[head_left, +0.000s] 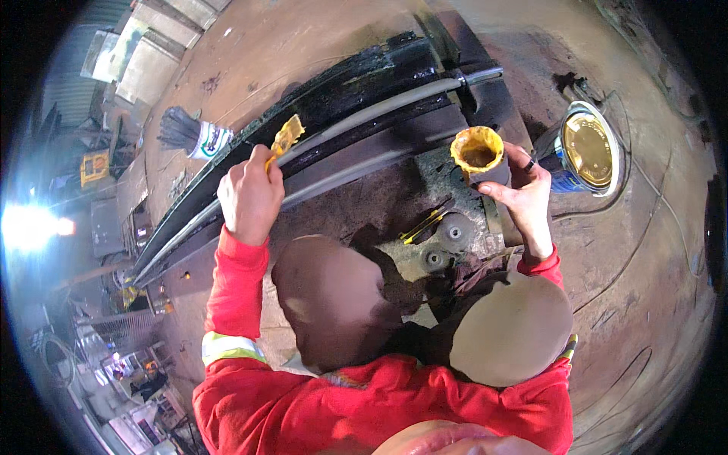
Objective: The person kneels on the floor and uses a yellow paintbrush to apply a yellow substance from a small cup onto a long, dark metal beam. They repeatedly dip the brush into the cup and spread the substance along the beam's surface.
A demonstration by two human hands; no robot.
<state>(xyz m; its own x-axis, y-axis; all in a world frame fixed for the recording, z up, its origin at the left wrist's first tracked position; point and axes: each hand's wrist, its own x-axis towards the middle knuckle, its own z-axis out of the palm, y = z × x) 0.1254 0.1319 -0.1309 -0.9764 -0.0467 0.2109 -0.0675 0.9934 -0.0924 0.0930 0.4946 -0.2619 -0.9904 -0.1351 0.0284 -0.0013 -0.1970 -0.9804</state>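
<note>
My left hand (251, 196) is closed on a short tool with a flat, yellow-smeared end (287, 135); whether it is a brush or a spatula I cannot tell. That end is over a long grey metal bar (379, 111), which lies along a black, glossy, slightly curved metal piece (334, 85). To the right, my right hand (523, 189) grips a small round pot (478, 150) from its side. Thick yellow paste coats the pot's rim, and a brownish yellow mass shows inside.
Two grey discs (456, 232) and a yellow-and-black slim tool (425, 223) lie before my knees. A bucket with a golden lid (590, 152) stands at right, near cables (633, 250). A white tub of dark rods (208, 140) is at far left, beyond the black piece.
</note>
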